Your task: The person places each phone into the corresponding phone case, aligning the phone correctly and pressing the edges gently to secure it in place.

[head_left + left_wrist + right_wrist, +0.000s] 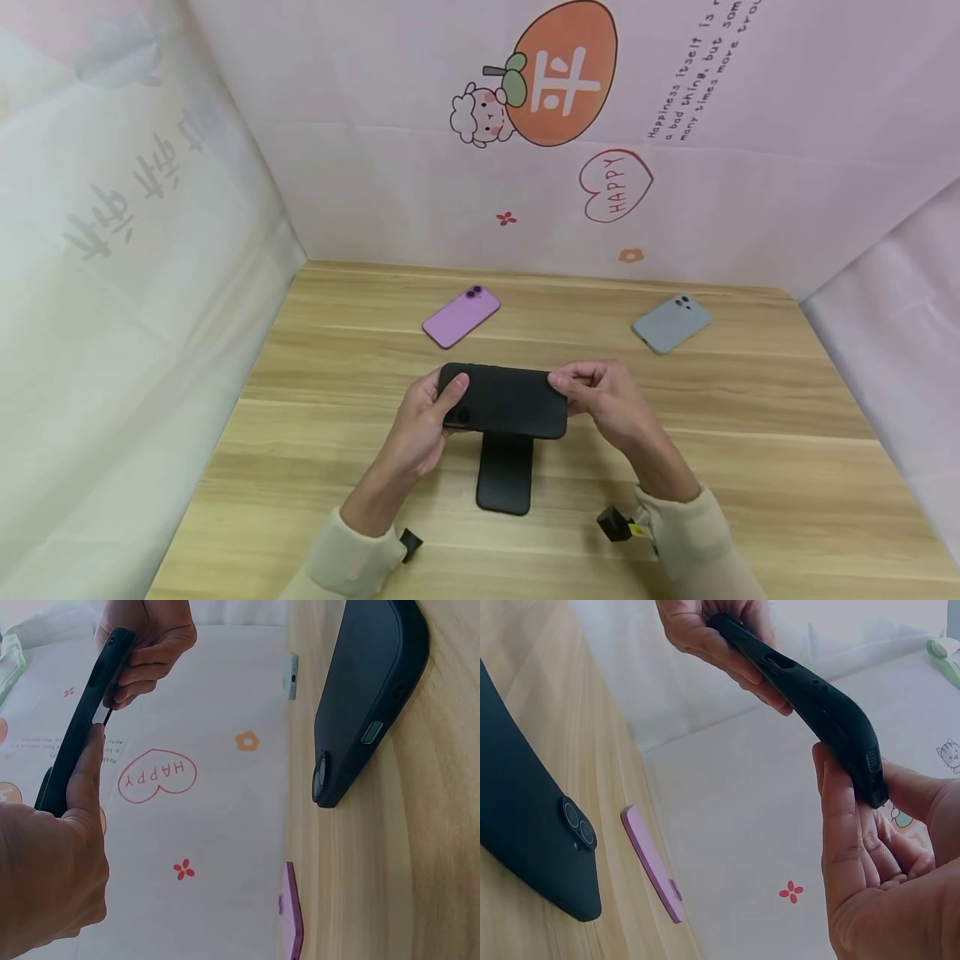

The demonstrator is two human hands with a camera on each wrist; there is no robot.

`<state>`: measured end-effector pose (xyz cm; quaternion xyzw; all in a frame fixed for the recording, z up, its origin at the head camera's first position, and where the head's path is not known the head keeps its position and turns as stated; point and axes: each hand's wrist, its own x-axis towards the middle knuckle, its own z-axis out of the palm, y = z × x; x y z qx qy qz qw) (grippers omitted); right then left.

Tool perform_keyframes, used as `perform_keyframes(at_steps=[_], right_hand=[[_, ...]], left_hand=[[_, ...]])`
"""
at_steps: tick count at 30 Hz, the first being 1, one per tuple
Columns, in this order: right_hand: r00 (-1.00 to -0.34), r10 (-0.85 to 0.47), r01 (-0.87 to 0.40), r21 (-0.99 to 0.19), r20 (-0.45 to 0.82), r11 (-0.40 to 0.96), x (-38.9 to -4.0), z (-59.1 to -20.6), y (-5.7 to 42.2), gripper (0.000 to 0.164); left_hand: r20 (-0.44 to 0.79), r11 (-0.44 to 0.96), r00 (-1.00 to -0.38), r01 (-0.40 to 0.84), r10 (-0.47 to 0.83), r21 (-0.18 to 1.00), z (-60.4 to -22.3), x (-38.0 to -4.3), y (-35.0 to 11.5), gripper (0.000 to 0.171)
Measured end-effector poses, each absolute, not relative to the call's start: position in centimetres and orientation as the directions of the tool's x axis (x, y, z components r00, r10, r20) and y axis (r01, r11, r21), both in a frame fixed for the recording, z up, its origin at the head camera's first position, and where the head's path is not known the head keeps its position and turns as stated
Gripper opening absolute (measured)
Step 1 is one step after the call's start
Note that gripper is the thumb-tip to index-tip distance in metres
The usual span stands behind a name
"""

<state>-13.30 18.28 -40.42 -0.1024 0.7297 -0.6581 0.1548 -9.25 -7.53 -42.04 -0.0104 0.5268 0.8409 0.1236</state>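
Both hands hold a black phone case (510,402) up over the table, its long side running left to right. My left hand (416,421) grips the left end, thumb on the upper face near the camera cutout. At the right end, my right hand (611,404) pinches the corner between thumb and fingers. From the right wrist the case (810,694) looks bowed, with openings along its edge. Beneath it a black phone (505,479) lies on the wood, its far end hidden by the case; two lenses show on this phone (536,817) in the right wrist view.
A pink phone (461,317) lies camera side up behind the hands, toward the left. Farther right is a light grey-blue phone (671,323). Printed white cloth (420,192) stands along the back and sides of the wooden table (315,467).
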Motion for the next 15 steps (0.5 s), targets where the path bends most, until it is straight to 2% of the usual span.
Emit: perform_keyframes(at_steps=[10,15], right_hand=[[-0.937,-0.321,0.127,-0.990,-0.139,0.057,-13.04,-40.48,17.81,0.024],[-0.939,-0.304,0.145,-0.987,-0.161,0.074,-12.94,-40.78,17.74,0.026]], left_hand=[[-0.139,-0.425,-0.977,-0.196,0.162,0.884,-42.11,-9.25,-7.57,0.031],[-0.136,-0.431,-0.981,-0.183,0.137,0.884,-42.22,-9.23,-7.65,0.031]])
